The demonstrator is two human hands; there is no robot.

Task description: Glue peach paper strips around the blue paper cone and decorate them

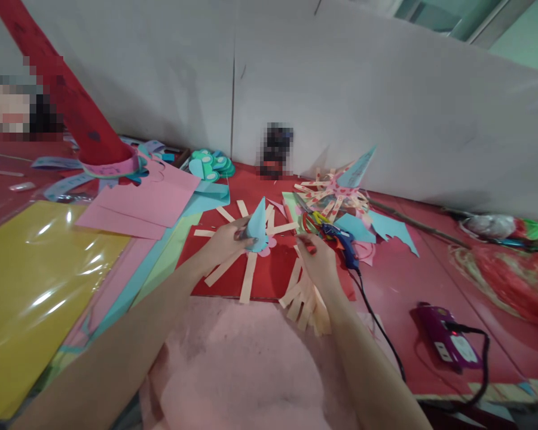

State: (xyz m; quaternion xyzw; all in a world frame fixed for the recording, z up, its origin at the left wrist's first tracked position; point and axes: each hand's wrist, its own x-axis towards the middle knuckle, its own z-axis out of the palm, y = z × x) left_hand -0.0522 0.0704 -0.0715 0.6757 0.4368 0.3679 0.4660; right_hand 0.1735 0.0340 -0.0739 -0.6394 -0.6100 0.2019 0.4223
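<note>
A light-blue paper cone (256, 230) stands upright, with cream paper strips (248, 278) fanning out around its base and pink scalloped paper (269, 245) at its foot. My left hand (233, 237) is closed around the cone's left side. To the right, my right hand (316, 254) has its fingertips pinched together by the end of one strip. Whatever is between them is too small to make out. Below that hand lies a bunch of loose cream strips (305, 307). A red board (219, 283) lies under the work.
A blue glue gun (346, 243) lies right of my right hand, its cable trailing toward the table's front. Behind it stands a finished-looking cone with patterned strips (356, 170). Pink sheets (138, 203), a yellow sheet (40, 286) and a purple power box (448, 337) occupy the sides.
</note>
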